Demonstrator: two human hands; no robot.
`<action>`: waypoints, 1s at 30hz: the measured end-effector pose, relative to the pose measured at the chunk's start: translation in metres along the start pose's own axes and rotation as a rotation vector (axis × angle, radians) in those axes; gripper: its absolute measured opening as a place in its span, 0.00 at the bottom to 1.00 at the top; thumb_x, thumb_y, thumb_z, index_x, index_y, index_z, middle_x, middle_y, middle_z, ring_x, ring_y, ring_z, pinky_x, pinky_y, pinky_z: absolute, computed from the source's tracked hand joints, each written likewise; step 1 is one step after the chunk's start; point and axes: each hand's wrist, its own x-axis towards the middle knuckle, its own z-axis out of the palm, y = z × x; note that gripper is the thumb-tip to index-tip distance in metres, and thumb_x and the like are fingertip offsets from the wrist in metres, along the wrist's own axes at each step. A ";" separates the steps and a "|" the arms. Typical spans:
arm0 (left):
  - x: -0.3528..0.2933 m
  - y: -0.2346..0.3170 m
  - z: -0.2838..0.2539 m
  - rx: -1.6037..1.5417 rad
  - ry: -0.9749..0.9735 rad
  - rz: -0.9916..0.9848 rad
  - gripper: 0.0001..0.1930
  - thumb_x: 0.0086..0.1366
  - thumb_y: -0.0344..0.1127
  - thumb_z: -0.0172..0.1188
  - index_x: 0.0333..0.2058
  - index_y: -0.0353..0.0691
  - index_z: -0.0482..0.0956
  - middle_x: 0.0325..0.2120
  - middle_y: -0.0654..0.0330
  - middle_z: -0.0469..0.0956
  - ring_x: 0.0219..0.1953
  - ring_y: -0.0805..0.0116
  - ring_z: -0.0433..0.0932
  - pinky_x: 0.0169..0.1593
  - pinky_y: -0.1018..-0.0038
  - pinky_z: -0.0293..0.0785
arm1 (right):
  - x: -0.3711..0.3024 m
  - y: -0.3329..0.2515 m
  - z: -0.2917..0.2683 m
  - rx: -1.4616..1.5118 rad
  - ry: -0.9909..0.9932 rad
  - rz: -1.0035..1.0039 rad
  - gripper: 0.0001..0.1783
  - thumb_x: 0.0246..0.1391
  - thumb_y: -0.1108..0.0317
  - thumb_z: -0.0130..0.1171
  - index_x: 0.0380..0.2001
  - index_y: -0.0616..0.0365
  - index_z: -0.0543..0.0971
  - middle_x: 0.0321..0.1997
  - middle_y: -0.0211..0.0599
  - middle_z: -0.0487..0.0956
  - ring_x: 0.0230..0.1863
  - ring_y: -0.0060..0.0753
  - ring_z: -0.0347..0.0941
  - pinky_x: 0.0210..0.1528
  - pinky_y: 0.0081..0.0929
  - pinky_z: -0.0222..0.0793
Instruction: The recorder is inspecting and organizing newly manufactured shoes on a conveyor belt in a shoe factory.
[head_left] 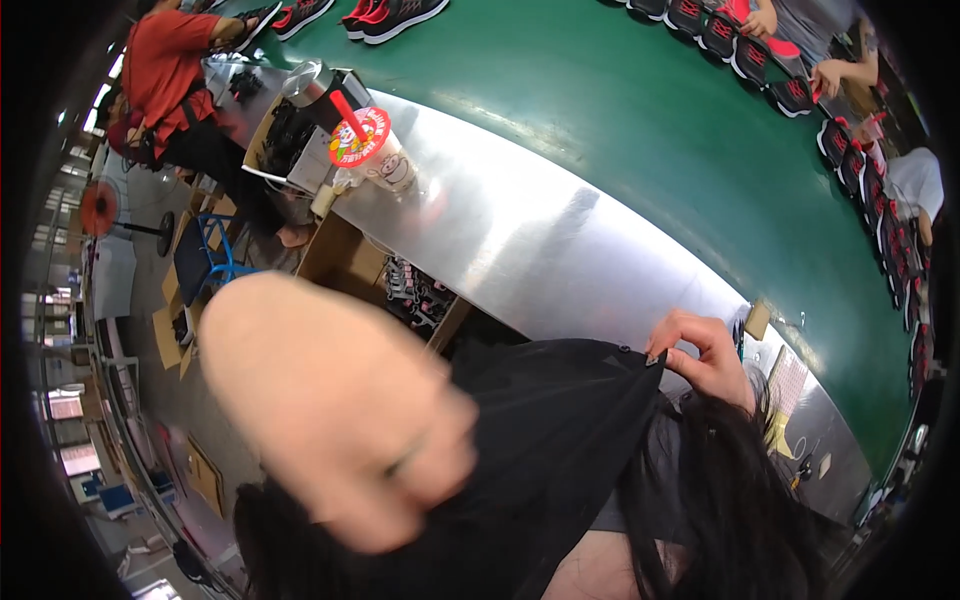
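Note:
Black cloth (540, 400), thin and with a small dark button near its upper edge, is stretched across the lower middle in front of my body. My right hand (710, 355) pinches a corner of it between thumb and fingers and holds it up at the metal table's near side. At the lower left, my left hand (400, 440) is large, close and smeared by motion. It overlaps the cloth's left part, and its fingers cannot be made out. Long dark hair (710, 480) hangs beside the cloth.
Ahead, a metal table (480, 210) borders a green conveyor belt (560, 110) with black-and-red shoes (750, 60). A lidded drink cup (390, 160) stands near a box of dark items (285, 140). Below is a carton of parts (415, 290). A person in red (165, 70) stands far left; others work opposite.

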 end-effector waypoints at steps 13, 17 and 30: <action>0.017 0.035 0.077 0.091 0.197 -0.106 0.14 0.61 0.27 0.51 0.45 0.29 0.65 0.37 0.48 0.65 0.33 0.52 0.74 0.35 0.63 0.75 | -0.011 0.040 0.012 0.116 -0.186 -0.100 0.20 0.58 0.56 0.57 0.25 0.65 0.78 0.29 0.43 0.77 0.35 0.35 0.74 0.40 0.29 0.68; 0.039 0.022 0.093 -0.031 0.199 0.051 0.11 0.54 0.33 0.62 0.32 0.38 0.69 0.31 0.55 0.69 0.32 0.56 0.73 0.35 0.63 0.71 | -0.010 0.057 0.015 0.152 -0.311 -0.143 0.15 0.61 0.64 0.53 0.26 0.64 0.78 0.30 0.44 0.78 0.36 0.36 0.75 0.41 0.29 0.69; 0.032 0.030 0.045 -0.279 0.231 -0.027 0.11 0.49 0.28 0.70 0.23 0.35 0.73 0.18 0.68 0.70 0.23 0.77 0.66 0.28 0.79 0.62 | 0.169 -0.215 0.187 0.932 -1.553 -2.163 0.02 0.42 0.82 0.52 0.23 0.66 0.74 0.30 0.45 0.74 0.33 0.36 0.72 0.43 0.40 0.75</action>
